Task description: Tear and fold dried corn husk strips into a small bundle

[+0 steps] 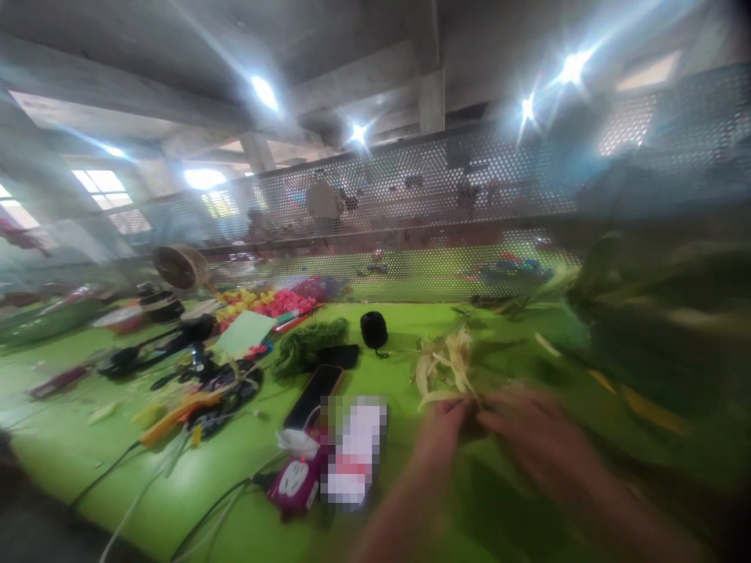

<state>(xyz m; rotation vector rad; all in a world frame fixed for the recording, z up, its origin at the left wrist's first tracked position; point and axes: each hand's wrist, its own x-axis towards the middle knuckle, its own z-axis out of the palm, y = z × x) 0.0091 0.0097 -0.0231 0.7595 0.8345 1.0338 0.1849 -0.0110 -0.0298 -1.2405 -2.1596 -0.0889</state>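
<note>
A bundle of pale, curled strips that look like dried corn husk (447,361) stands just beyond my hands above the green table. My left hand (444,426) is closed, with its fingertips pinching the lower end of the husk. From the right, my right hand (525,410) meets it, its fingers closed at the same spot. Motion blurs both hands, and the exact point of grip is partly hidden. A round black object (374,330) with a short cord lies to the left of the husk.
Left of my hands lie a lit phone (355,453), a dark phone (315,395), a purple power adapter (295,481) and an orange-handled tool (181,416) with cables. Green yarn-like material (308,344) and pink pieces (287,303) sit farther back. A perforated screen (411,211) borders the table (205,508); a dark bag-like bulk (662,313) stands right.
</note>
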